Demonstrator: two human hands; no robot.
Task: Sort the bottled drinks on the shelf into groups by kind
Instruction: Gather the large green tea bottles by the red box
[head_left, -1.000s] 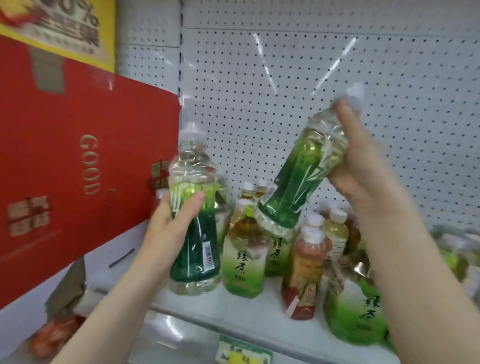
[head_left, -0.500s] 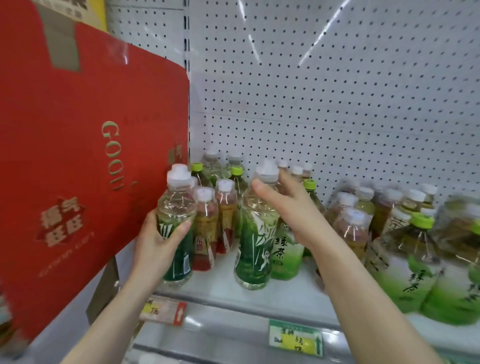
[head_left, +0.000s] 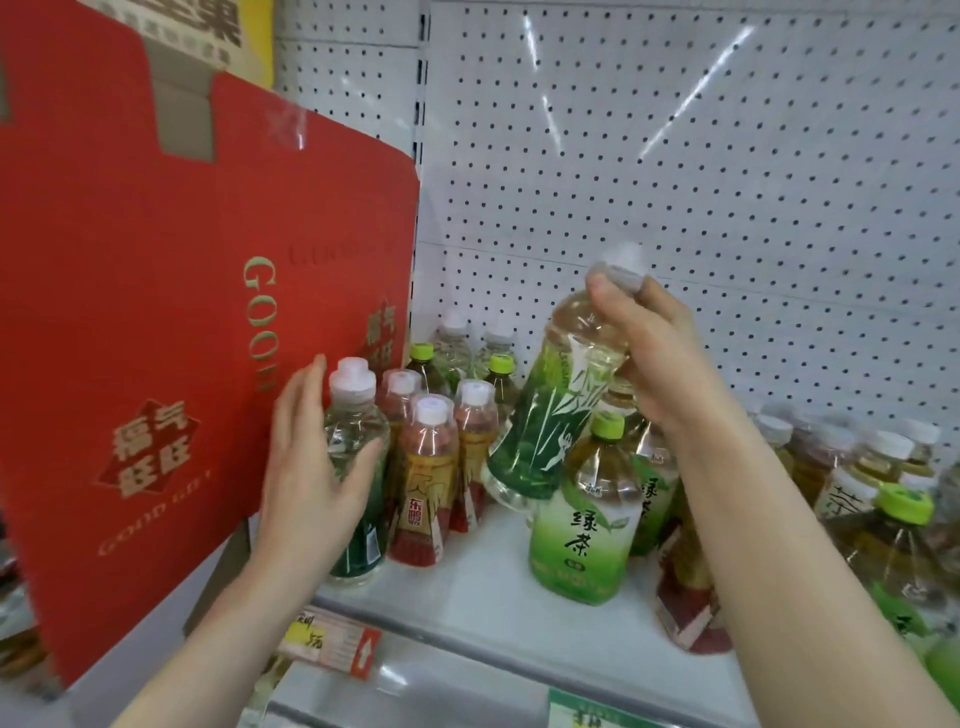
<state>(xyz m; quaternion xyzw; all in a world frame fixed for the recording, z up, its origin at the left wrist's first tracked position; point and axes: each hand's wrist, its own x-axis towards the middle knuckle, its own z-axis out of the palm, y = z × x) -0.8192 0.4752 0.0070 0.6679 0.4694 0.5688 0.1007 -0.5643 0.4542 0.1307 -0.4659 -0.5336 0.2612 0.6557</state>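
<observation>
two clear ribbed bottles — left hand (head_left: 311, 467) cups one (head_left: 358, 457), right hand (head_left: 660, 358) tilts another (head_left: 550, 415).

Clear green-labelled bottle (head_left: 550, 400) tilted above the shelf (head_left: 483, 597), matching bottle (head_left: 356, 467) upright at left end

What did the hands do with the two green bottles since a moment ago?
The right hand lifted its dark-green bottle off the shelf and tilted it. The left hand opened its grip on the other bottle, which stayed upright by the red box. The red-label bottles did not move.
</observation>
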